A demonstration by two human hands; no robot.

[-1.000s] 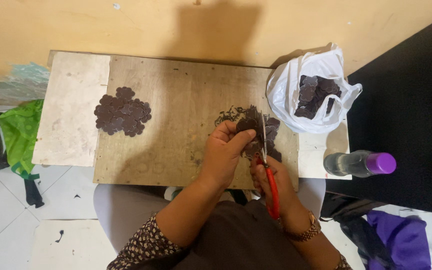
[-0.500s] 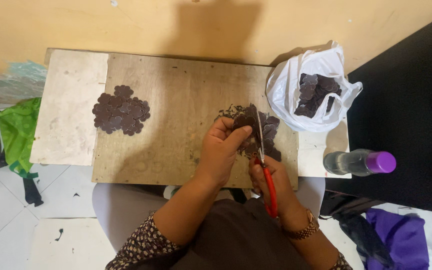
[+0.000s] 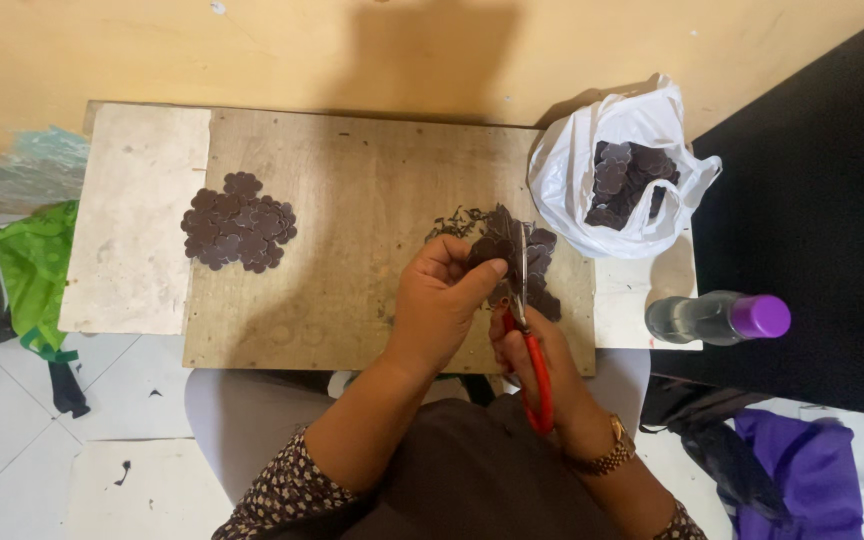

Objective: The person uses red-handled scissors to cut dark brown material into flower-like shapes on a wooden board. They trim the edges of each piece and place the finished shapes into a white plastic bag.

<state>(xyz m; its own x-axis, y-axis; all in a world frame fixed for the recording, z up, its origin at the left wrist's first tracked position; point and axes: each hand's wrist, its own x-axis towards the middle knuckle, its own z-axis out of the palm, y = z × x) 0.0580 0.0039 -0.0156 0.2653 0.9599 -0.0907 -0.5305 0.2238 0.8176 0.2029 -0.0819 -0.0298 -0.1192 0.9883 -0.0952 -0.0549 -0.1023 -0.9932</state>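
Head view: left hand [image 3: 447, 300] pinches a dark flower cutout [image 3: 497, 245] while right hand [image 3: 537, 355] grips red-handled scissors [image 3: 527, 330], blades risking nicked fingertips [image 3: 492, 268] or a petal.

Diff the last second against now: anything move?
Barely. The left hand keeps pinching a dark flower-shaped piece, and the right hand keeps the red-handled scissors on it. Cut pile, white bag and bottle unchanged.
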